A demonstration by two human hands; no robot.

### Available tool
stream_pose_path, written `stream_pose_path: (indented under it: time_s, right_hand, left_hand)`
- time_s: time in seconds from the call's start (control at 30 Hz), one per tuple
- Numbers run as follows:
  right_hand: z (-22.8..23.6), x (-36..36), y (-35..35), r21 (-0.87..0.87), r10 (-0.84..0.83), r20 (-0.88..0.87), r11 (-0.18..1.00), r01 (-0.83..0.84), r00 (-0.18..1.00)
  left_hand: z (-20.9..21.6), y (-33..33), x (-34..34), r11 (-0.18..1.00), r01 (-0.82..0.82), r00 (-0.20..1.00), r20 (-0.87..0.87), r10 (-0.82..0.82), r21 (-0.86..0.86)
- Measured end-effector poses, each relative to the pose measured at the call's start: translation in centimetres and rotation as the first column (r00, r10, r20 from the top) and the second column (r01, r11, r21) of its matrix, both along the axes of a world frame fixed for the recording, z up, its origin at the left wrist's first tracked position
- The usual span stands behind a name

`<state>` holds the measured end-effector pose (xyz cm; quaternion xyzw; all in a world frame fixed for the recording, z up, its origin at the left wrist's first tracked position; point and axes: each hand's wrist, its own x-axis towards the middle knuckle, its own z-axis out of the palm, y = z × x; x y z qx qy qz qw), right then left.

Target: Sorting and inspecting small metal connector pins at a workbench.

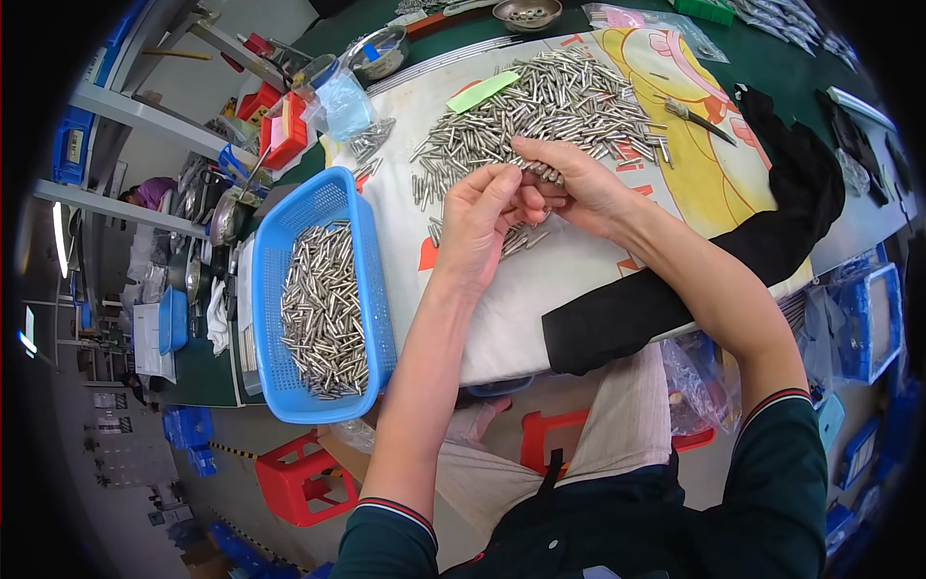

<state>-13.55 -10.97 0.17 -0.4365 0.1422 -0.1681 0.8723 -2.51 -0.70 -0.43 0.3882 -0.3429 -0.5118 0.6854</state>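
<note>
Both my hands meet over a printed cloth (pixel 502 328) on the table. My right hand (pixel 579 188) is closed round several small silvery metal pins (pixel 542 172), held side by side. The fingers of my left hand (pixel 482 207) are bent and pinched close against that bunch, at its left end; whether they grip a pin is hidden. Just beyond my hands spreads a large heap of similar metal pins (pixel 579 96). A few more lie under my hands. To the left, a blue plastic basket (pixel 371 289) holds many pins.
A green paper slip (pixel 482 92) lies on the heap. A brush (pixel 699 121) and a black sleeve-like cloth (pixel 617 323) lie to the right. Red bins (pixel 285 135), a clear plastic bag (pixel 342 106) and a metal bowl (pixel 527 13) stand farther back. Red stools (pixel 304 478) are below.
</note>
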Motion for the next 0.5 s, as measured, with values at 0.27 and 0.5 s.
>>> stream_pose_path:
  time_s: [0.27, 0.5]
  right_hand:
    - [0.28, -0.15, 0.31, -0.032, 0.007, -0.007, 0.999, -0.007, 1.0]
    - [0.2, -0.08, 0.29, -0.013, -0.001, -0.003, 1.0, 0.001, 1.0]
  left_hand:
    - [-0.11, 0.06, 0.14, 1.0, 0.024, 0.999, -0.022, -0.024, -0.012]
    - [-0.12, 0.04, 0.2, 1.0, 0.029, 0.999, -0.021, -0.029, -0.013]
